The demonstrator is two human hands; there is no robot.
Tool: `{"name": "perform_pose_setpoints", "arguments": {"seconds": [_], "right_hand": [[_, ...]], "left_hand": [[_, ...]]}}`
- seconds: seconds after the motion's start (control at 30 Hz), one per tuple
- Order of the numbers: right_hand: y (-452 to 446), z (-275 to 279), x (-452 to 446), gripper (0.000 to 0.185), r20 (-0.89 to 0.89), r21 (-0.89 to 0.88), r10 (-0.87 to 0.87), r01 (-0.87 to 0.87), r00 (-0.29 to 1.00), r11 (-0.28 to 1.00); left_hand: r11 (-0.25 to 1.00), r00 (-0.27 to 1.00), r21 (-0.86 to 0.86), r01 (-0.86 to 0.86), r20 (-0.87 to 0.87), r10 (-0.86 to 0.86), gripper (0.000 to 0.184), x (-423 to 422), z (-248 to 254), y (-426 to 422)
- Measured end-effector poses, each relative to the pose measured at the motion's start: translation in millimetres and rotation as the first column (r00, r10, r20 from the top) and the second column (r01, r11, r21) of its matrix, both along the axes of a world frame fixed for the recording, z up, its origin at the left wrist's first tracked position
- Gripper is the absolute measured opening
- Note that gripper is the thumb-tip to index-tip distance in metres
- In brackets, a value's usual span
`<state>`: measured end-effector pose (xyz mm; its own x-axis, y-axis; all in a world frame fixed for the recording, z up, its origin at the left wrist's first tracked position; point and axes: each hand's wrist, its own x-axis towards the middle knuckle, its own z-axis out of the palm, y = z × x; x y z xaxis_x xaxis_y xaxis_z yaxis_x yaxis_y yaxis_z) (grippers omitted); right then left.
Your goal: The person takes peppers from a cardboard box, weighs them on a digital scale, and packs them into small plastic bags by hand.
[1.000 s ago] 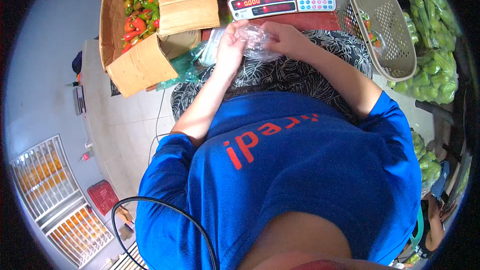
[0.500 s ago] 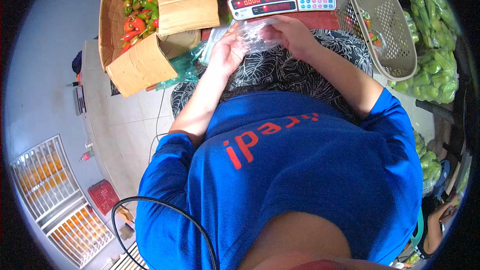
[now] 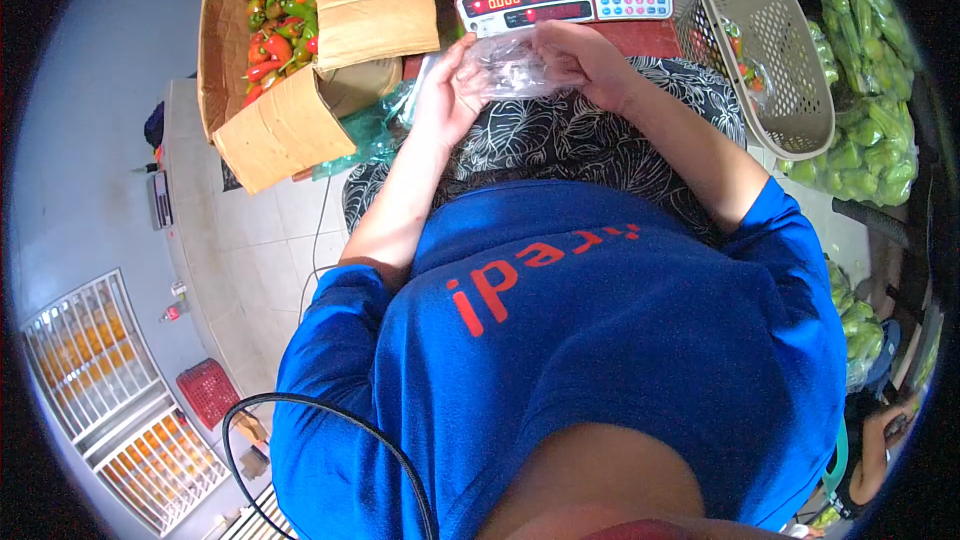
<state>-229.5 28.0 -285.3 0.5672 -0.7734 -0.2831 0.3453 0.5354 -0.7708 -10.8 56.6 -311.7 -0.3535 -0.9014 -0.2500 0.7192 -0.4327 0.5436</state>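
Observation:
A clear plastic bag (image 3: 515, 65) is stretched between my two hands above my lap. My left hand (image 3: 450, 95) has its fingers closed on the bag's left side. Opposite it, my right hand (image 3: 595, 60) grips the right side, some fingers seen through the film. Just beyond the hands stands a digital scale (image 3: 560, 2) with lit red digits and a metal pan. To the left is an open cardboard box (image 3: 375, 5) of red and green peppers (image 3: 280, 15).
A perforated plastic basket (image 3: 805, 70) holding a few bagged peppers leans at the right. Bags of green vegetables (image 3: 870, 145) lie beyond it. Crumpled green plastic (image 3: 375, 135) is beside the box. A black cable (image 3: 330, 405) loops at lower left. Another person's arm (image 3: 875, 455) shows at lower right.
The plastic bag is spread wider and flatter between my hands. My right hand has shifted slightly right, and my left hand slightly left.

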Motion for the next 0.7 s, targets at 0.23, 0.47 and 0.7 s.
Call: {"name": "perform_pose_setpoints", "arguments": {"seconds": [0.23, 0.47, 0.7], "right_hand": [[14.3, -4.6, -4.1, 0.023, -0.589, -0.779, -0.412, -0.352, 0.696, 0.519], [5.1, -17.2, 0.6, 0.025, -0.333, -0.587, -0.252, 0.01, 0.908, 0.81], [-1.2, -13.6, -4.5, 0.03, 0.217, -0.032, -0.046, 0.054, 0.975, 0.998]], "left_hand": [[0.938, 0.804, -0.343, 0.051, 0.571, 0.165, 0.042, -15.9, 25.0, 12.1], [0.883, 0.397, -0.436, 0.172, 0.851, 0.343, 0.029, -24.9, 6.3, 15.5], [0.929, 0.462, -0.339, 0.147, 0.854, 0.238, 0.024, -19.2, 4.0, 2.7]]}}
